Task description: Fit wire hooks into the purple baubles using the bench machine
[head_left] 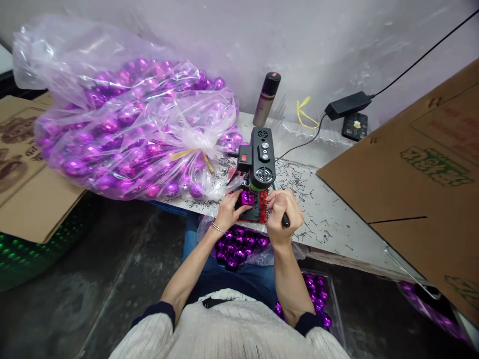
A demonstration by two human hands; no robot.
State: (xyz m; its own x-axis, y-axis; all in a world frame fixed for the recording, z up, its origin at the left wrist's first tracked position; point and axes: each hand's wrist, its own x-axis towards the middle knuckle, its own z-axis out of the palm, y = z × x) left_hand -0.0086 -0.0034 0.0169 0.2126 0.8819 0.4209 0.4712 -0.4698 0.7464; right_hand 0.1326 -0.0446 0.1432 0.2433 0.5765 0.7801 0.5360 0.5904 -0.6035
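Note:
My left hand [227,211] pinches a shiny purple bauble [247,198] between thumb and fingers. The bauble sits on the dark base of a small black bench machine [263,157], right under its head. This machine has round vents, silver buttons and a red switch. My right hand [285,213] is closed round a lever handle [286,220] at the machine's right side; only the black end of the handle shows. In my lap lies an opened plastic bag of purple baubles [239,245], just below the table edge.
A big tied clear bag of purple baubles [127,134] fills the table's left side. A spray can [267,98] and a power adapter [348,104] stand behind. Dark scraps litter the tabletop [325,219]. A cardboard box [419,164] blocks the right; more cardboard [33,189] lies left.

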